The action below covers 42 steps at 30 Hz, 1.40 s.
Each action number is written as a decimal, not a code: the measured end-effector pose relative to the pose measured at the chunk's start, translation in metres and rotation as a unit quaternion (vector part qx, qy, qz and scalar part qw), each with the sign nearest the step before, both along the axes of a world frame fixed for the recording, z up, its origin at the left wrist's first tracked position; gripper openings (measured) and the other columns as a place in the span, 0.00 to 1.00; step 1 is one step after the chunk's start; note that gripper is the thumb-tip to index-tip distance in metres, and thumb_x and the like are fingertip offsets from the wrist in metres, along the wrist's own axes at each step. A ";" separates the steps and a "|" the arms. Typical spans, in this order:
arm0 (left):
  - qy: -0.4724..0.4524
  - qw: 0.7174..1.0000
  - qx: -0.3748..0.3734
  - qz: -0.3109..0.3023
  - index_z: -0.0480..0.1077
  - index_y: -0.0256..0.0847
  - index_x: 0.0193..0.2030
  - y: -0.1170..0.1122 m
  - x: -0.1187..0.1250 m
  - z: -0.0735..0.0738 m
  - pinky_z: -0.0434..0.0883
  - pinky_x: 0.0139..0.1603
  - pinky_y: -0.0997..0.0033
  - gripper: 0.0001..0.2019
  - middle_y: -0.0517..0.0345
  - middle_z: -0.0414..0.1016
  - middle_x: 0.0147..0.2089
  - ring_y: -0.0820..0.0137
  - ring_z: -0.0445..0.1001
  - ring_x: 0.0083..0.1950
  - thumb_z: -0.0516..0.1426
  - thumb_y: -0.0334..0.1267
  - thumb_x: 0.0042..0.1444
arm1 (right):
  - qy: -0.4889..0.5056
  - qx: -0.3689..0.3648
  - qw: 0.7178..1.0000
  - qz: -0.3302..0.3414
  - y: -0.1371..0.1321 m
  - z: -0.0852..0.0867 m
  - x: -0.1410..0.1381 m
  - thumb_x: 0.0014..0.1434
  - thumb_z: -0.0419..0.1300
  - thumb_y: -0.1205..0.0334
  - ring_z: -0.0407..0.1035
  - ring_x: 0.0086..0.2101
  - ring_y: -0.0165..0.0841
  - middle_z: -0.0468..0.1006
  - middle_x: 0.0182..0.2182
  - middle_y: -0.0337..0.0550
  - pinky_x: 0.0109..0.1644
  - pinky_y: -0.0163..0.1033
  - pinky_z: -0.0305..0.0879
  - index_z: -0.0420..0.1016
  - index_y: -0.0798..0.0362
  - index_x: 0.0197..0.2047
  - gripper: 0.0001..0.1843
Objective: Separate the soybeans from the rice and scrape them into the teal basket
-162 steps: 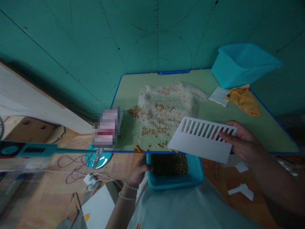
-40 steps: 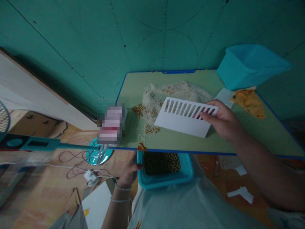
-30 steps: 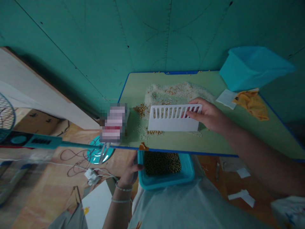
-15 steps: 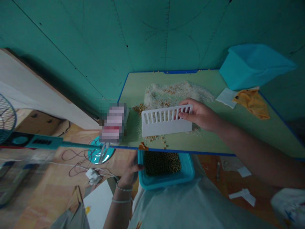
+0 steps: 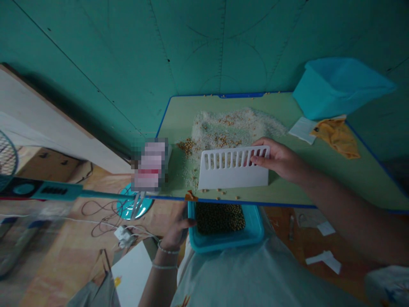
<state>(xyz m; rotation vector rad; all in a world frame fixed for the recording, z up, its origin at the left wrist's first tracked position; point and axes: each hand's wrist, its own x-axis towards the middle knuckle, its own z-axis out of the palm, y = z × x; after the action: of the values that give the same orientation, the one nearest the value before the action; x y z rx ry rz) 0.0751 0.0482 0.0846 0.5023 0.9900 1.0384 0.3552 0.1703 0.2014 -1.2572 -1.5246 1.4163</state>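
My right hand (image 5: 279, 161) grips the upper right end of a white slotted plastic panel (image 5: 234, 177), which stands tilted on the green tabletop near its front edge. Behind the panel spreads a heap of white grains mixed with yellow kernels (image 5: 230, 128). A few loose kernels lie in front of the panel. Below the table edge, my left hand (image 5: 177, 230) holds the left rim of a turquoise plastic tub (image 5: 255, 238), its thumb over the rim. Dark beans or grains (image 5: 220, 219) fill the tub, which rests at my lap.
A pixelated pinkish box (image 5: 151, 166) is at the table's left edge. On the right are a turquoise fabric bin (image 5: 332, 94), a white paper (image 5: 303, 129) and an orange cloth (image 5: 338, 134). A teal racket (image 5: 47, 189) juts in from the left; cables lie on the floor.
My right hand has shifted the white panel to the right and slightly toward the table's front edge. My left hand still holds the tub.
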 end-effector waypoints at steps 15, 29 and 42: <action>0.019 0.999 -0.038 -0.010 0.80 0.45 0.41 0.004 0.006 0.001 0.58 0.65 0.45 0.25 0.58 0.84 0.40 0.46 0.70 0.59 0.61 0.26 0.30 | 0.026 -0.043 0.998 -0.025 -0.017 -0.005 0.011 0.45 0.69 0.53 0.72 0.26 0.34 0.78 0.25 0.36 0.29 0.38 0.65 0.67 0.48 0.34 0.17; 0.006 0.999 -0.032 -0.021 0.79 0.44 0.43 0.007 0.010 0.002 0.57 0.66 0.43 0.27 0.57 0.83 0.44 0.44 0.67 0.62 0.60 0.26 0.30 | 0.037 -0.041 0.998 0.000 -0.025 -0.013 0.007 0.49 0.67 0.55 0.74 0.28 0.34 0.80 0.27 0.37 0.31 0.38 0.67 0.68 0.48 0.35 0.13; -0.017 0.997 -0.056 -0.045 0.79 0.44 0.43 0.010 0.015 0.004 0.58 0.64 0.44 0.27 0.56 0.83 0.43 0.45 0.68 0.61 0.60 0.26 0.31 | 0.010 -0.030 0.999 -0.018 -0.031 -0.011 0.007 0.49 0.66 0.54 0.69 0.25 0.32 0.76 0.24 0.34 0.28 0.36 0.62 0.68 0.47 0.35 0.13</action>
<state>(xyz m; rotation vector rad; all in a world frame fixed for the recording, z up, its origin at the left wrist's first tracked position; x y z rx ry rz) 0.0905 0.0582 0.0884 0.4319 0.9815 0.9019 0.3624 0.1391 0.1906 -1.2967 -1.4481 1.4565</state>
